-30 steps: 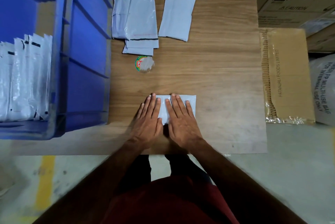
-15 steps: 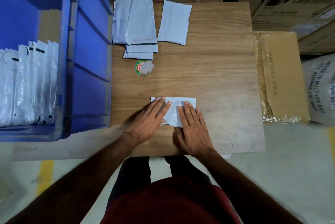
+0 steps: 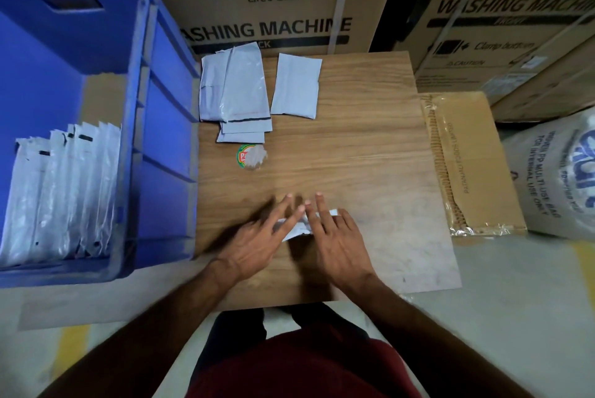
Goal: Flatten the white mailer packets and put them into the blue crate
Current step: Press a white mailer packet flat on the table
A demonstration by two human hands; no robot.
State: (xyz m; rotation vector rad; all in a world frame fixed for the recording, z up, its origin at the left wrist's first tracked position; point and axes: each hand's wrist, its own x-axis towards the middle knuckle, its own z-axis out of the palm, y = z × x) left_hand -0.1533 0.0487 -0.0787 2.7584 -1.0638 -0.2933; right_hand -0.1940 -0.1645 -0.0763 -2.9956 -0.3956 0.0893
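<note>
Nearest the camera, a dark red garment (image 3: 302, 365) filled the lower centre, with both forearms reaching forward over a pale concrete floor (image 3: 521, 317) marked by a yellow stripe (image 3: 69, 343). The left hand (image 3: 254, 246) and right hand (image 3: 338, 249) lay on the near part of the wooden board (image 3: 370, 172), fingers straight and spread, pressing on a white mailer packet (image 3: 297, 230) that was crumpled between them. Both hands were motion-blurred; how firmly they bore on the packet could not be determined.

Beyond the hands, a round sticker (image 3: 251, 156) with a red and green print lay on the board. Past it, at the far left corner of the board, sat a stack of mailer packets (image 3: 236, 91), overlapping one another. A single mailer packet (image 3: 296, 86) lay flat just beside the stack, to its right and apart from it.

Left of the board stood the blue crate (image 3: 161, 107), with a row of packed mailers (image 3: 61, 194) standing upright inside along its near end. Right of the board lay a flat brown carton (image 3: 470, 159), and further right a white woven sack (image 3: 553, 178). At the back stood an LG washing machine carton (image 3: 270, 1) and a second washing machine carton (image 3: 508, 30).
</note>
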